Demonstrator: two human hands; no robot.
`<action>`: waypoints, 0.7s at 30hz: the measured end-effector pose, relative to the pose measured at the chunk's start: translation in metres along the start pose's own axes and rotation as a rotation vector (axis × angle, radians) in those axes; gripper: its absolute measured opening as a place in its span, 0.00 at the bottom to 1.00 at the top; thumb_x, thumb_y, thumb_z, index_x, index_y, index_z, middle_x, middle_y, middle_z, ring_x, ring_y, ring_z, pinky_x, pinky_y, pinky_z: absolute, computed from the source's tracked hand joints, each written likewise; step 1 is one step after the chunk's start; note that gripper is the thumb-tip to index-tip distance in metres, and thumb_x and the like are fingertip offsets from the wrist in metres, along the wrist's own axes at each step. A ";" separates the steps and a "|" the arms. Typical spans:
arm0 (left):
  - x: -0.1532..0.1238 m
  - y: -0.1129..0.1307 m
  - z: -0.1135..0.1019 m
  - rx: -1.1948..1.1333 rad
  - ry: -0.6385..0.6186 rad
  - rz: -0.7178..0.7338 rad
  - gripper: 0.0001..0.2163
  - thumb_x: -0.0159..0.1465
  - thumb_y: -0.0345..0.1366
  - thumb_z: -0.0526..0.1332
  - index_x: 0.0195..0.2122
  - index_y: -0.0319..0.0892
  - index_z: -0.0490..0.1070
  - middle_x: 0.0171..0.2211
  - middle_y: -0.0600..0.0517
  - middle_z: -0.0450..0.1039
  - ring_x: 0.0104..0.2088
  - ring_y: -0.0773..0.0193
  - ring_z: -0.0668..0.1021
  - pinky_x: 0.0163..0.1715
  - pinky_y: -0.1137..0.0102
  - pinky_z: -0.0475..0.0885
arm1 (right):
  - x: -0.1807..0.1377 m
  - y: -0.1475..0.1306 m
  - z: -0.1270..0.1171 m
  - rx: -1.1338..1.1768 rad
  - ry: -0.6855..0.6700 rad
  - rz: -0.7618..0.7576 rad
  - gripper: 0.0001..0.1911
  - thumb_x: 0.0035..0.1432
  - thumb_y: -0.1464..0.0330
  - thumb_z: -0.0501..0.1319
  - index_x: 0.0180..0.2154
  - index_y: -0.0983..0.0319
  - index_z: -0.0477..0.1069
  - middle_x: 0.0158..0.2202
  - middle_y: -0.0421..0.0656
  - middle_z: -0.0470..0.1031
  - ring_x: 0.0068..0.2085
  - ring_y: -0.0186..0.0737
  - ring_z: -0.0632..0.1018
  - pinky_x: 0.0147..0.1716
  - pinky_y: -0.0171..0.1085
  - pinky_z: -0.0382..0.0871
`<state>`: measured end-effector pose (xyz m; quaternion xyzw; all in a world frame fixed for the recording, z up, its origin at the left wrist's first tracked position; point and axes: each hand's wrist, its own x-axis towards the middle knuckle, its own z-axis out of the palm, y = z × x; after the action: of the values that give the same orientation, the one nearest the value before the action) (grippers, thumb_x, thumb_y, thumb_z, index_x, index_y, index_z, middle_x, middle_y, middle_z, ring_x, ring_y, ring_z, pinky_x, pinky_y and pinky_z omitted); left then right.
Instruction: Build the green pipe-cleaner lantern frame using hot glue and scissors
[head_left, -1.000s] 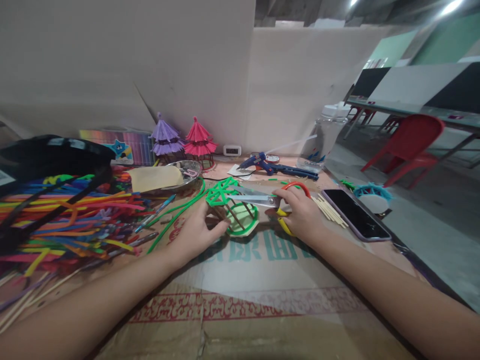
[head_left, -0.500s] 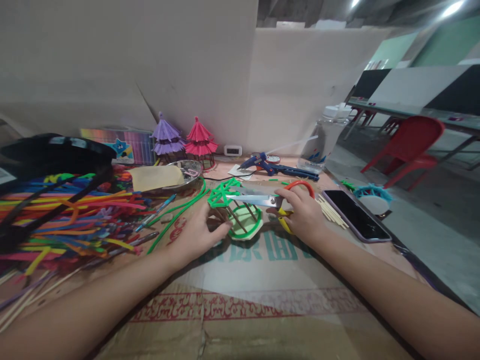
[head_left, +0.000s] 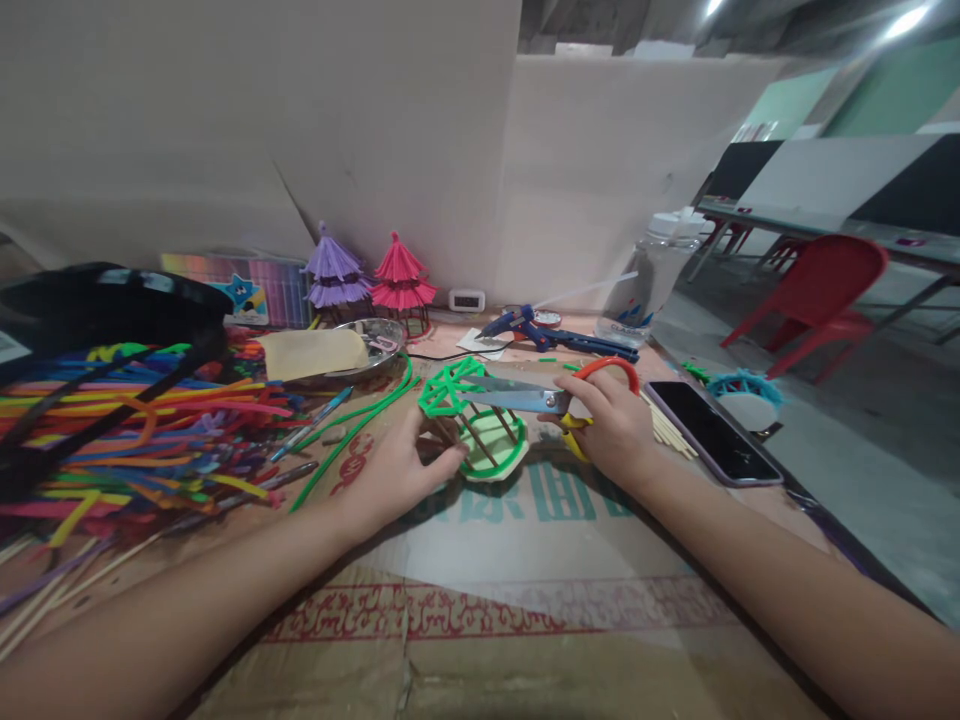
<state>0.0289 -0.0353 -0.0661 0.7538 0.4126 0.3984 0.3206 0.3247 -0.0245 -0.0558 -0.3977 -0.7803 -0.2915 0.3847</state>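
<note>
My left hand (head_left: 409, 460) is closed on a small model pavilion (head_left: 491, 445), tilted on its side above the cardboard. The model has a green pipe-cleaner frame at one end, brown stick posts and a pale round base edged in green. In my right hand (head_left: 619, 425) is a pair of scissors (head_left: 551, 401) with one orange and one yellow handle loop. Their blades are slightly apart and point left, with the tips at the green frame. Whether the blades touch it I cannot tell.
Colourful pipe cleaners (head_left: 150, 430) heap up at left. Behind stand purple (head_left: 334, 270) and pink (head_left: 401, 275) model pavilions, a metal dish (head_left: 386, 345), a blue glue gun (head_left: 517, 322) and a plastic bottle (head_left: 649, 275). A phone (head_left: 712, 430) and pale sticks (head_left: 671, 430) lie at right.
The scissor blades have parted a little, and my right hand has shifted slightly right with them. My left hand still holds the model pavilion, which has barely moved.
</note>
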 end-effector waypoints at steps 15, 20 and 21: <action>0.001 0.001 0.000 -0.004 0.001 0.010 0.15 0.64 0.38 0.63 0.50 0.43 0.66 0.43 0.49 0.76 0.40 0.61 0.81 0.43 0.63 0.80 | -0.002 0.003 0.000 -0.032 -0.063 -0.004 0.19 0.60 0.58 0.66 0.50 0.59 0.73 0.39 0.47 0.77 0.37 0.45 0.77 0.33 0.39 0.68; 0.001 -0.001 0.000 0.023 0.004 0.013 0.13 0.64 0.38 0.63 0.48 0.43 0.66 0.42 0.50 0.76 0.40 0.60 0.81 0.43 0.63 0.79 | -0.002 0.000 0.002 0.002 -0.082 0.011 0.19 0.60 0.58 0.66 0.49 0.60 0.73 0.37 0.47 0.75 0.37 0.46 0.75 0.33 0.40 0.69; 0.001 -0.001 0.000 0.037 -0.002 0.019 0.13 0.64 0.39 0.63 0.47 0.43 0.66 0.42 0.49 0.77 0.41 0.59 0.81 0.43 0.62 0.79 | -0.001 0.000 0.002 0.005 -0.083 0.015 0.19 0.60 0.58 0.66 0.49 0.60 0.72 0.37 0.48 0.75 0.37 0.47 0.75 0.34 0.41 0.69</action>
<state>0.0288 -0.0340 -0.0664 0.7637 0.4125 0.3930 0.3035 0.3242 -0.0233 -0.0583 -0.4141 -0.7934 -0.2698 0.3552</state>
